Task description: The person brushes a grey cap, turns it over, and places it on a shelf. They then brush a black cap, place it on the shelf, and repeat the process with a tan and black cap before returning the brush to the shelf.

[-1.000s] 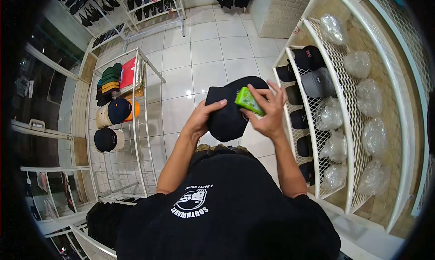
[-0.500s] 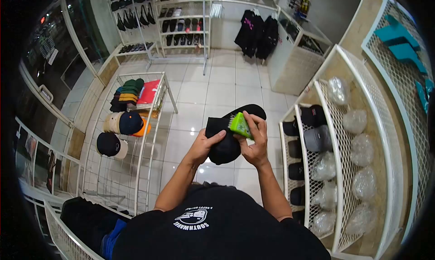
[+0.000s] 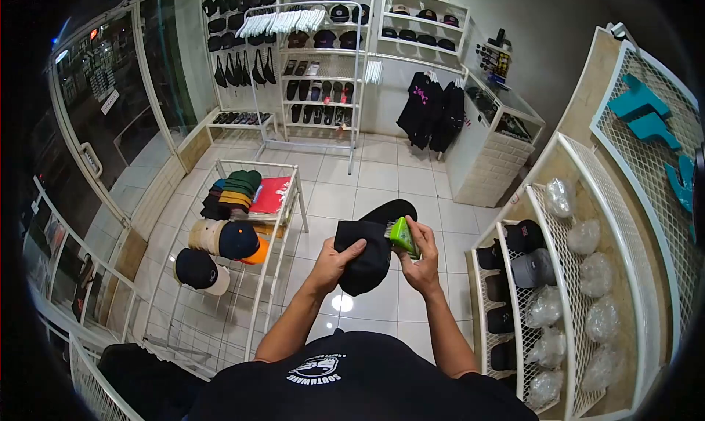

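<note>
Both hands are occupied, close together in front of the chest: the black cap is clamped under the left hand's thumb, and the green brush is gripped in the fingers of the right hand. Compared with a second ago, when the brush was held over the cap, its bristles are now turned leftward at the crown's edge, beside the brim; the crown's face is thereby left uncovered. Whether cloth is touched cannot be told. Open floor is seen beyond the hands; they are flanked, well apart, by the left display rack and the right shelving.
</note>
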Demonstrator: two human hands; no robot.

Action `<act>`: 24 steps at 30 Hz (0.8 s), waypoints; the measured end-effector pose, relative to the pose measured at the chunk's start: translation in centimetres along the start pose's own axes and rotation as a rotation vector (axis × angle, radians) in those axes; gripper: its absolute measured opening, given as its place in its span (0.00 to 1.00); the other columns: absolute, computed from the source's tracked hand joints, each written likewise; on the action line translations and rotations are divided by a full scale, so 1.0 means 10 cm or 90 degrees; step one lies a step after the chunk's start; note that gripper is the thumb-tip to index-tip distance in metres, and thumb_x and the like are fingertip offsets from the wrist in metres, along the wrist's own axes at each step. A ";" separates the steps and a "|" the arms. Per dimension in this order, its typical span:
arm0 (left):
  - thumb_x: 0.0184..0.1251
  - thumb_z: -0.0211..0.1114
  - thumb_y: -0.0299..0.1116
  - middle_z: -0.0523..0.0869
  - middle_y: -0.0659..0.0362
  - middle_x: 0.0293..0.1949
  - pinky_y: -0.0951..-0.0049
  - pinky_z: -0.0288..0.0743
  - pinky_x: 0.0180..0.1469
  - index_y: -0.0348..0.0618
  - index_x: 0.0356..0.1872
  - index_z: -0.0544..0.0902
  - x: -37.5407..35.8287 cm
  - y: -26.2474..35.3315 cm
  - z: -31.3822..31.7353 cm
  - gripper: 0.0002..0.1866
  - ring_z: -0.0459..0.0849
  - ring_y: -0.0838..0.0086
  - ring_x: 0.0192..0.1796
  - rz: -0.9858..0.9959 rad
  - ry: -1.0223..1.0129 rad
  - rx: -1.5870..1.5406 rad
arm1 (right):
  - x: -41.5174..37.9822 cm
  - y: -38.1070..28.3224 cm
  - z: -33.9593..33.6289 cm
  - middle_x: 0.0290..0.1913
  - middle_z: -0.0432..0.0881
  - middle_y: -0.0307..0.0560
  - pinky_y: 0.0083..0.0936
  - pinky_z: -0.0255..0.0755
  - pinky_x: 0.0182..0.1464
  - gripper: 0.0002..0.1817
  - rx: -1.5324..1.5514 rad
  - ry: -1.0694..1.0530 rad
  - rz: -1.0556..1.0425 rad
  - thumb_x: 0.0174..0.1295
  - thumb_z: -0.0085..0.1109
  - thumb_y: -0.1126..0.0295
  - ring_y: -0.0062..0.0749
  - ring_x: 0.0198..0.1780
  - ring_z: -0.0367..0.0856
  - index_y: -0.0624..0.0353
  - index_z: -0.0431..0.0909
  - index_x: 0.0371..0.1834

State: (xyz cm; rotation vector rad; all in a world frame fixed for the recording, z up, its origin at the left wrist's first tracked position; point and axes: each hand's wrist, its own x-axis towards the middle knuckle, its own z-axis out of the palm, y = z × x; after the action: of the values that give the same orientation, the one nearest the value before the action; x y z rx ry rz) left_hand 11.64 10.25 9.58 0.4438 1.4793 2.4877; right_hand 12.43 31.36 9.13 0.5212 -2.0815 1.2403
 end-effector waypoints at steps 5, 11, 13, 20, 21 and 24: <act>0.73 0.69 0.33 0.90 0.61 0.41 0.77 0.82 0.45 0.36 0.51 0.85 0.00 0.02 -0.36 0.12 0.87 0.79 0.40 0.006 -0.025 0.037 | 0.22 -0.43 0.43 0.60 0.75 0.52 0.35 0.73 0.63 0.36 -0.050 -0.018 -0.109 0.56 0.72 0.77 0.43 0.60 0.76 0.58 0.74 0.72; 0.72 0.70 0.33 0.90 0.61 0.44 0.76 0.82 0.45 0.37 0.53 0.84 -0.13 0.39 -0.71 0.14 0.88 0.79 0.41 -0.022 -0.022 -0.008 | 0.06 -0.43 0.78 0.59 0.76 0.54 0.37 0.70 0.64 0.35 0.013 0.034 0.011 0.56 0.73 0.73 0.48 0.60 0.75 0.59 0.75 0.71; 0.72 0.71 0.32 0.89 0.60 0.44 0.75 0.83 0.47 0.35 0.54 0.84 -0.11 0.24 -0.84 0.15 0.88 0.77 0.42 -0.028 -0.061 0.040 | 0.14 -0.66 0.91 0.59 0.76 0.53 0.36 0.71 0.64 0.35 -0.100 0.013 -0.103 0.58 0.73 0.73 0.47 0.59 0.76 0.61 0.73 0.72; 0.74 0.69 0.35 0.89 0.55 0.48 0.70 0.84 0.53 0.34 0.56 0.82 -0.18 0.62 -1.14 0.17 0.90 0.71 0.47 0.005 0.017 -0.180 | -0.26 -0.24 0.94 0.56 0.78 0.53 0.33 0.72 0.63 0.36 -0.102 0.049 0.086 0.55 0.75 0.77 0.43 0.59 0.78 0.62 0.75 0.70; 0.73 0.69 0.34 0.88 0.54 0.51 0.69 0.83 0.56 0.34 0.58 0.81 -0.18 0.64 -1.13 0.18 0.88 0.71 0.50 0.005 0.010 -0.183 | -0.27 -0.23 0.93 0.56 0.80 0.52 0.32 0.71 0.65 0.33 0.046 0.140 0.127 0.56 0.74 0.77 0.41 0.59 0.78 0.64 0.76 0.68; 0.72 0.69 0.31 0.85 0.53 0.56 0.69 0.79 0.62 0.33 0.64 0.76 -0.24 0.59 -1.09 0.23 0.86 0.70 0.56 -0.048 -0.027 -0.188 | -0.15 -0.22 0.78 0.63 0.79 0.57 0.37 0.63 0.72 0.32 0.067 0.200 0.055 0.57 0.74 0.69 0.47 0.71 0.72 0.66 0.78 0.66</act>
State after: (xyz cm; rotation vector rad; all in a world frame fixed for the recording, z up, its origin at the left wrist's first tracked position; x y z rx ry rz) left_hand 9.83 -2.23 9.57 0.3766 1.0664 2.5623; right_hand 12.31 23.42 6.80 0.2638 -1.7982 1.3905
